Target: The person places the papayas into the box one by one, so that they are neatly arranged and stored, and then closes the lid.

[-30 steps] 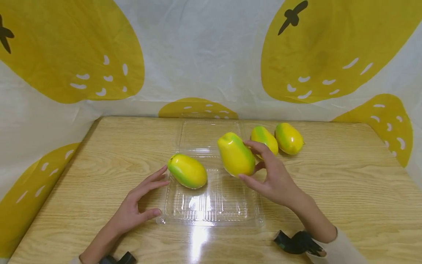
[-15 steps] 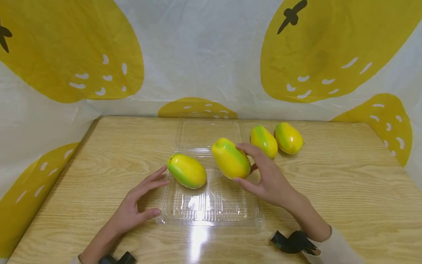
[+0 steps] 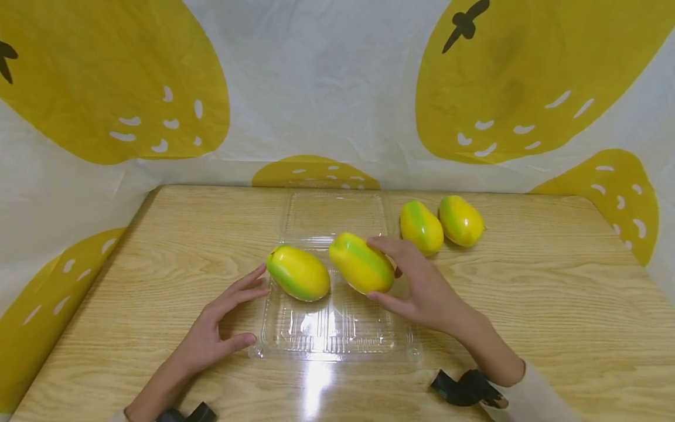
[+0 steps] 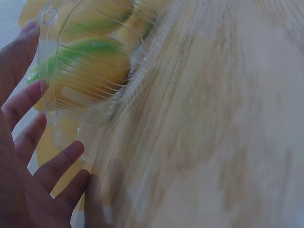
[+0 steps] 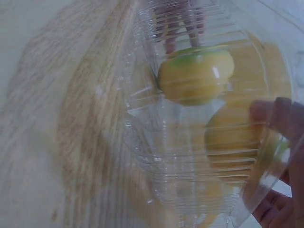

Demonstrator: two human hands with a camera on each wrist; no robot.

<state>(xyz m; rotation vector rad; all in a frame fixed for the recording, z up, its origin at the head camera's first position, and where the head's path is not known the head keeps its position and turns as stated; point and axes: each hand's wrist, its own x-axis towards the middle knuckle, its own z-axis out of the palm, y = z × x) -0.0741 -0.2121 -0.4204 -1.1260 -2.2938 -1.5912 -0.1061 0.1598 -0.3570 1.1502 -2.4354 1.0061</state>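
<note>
A clear plastic clamshell box (image 3: 364,343) lies unfolded on the table, its lid (image 3: 337,214) toward the back. One yellow-green papaya (image 3: 299,274) sits in the left part of its base. My right hand (image 3: 427,287) grips a second papaya (image 3: 361,264) between thumb and fingers, over the right part of the base; the right wrist view shows this papaya (image 5: 232,142) through the box wall. My left hand (image 3: 218,331) has its fingers spread, with fingertips right at the box's left rim. In the left wrist view the box wall (image 4: 90,90) stands in front of the fruit.
Two more papayas (image 3: 422,227) (image 3: 462,221) lie side by side behind my right hand, right of the lid. The wooden table (image 3: 554,305) ends at a hanging cloth (image 3: 327,88) with a yellow fruit print. Black camera mounts (image 3: 466,387) sit at both wrists.
My right hand has moved left and slightly down with its papaya, which has tilted over more and come close to the other one in the box. The left hand has stayed in place.
</note>
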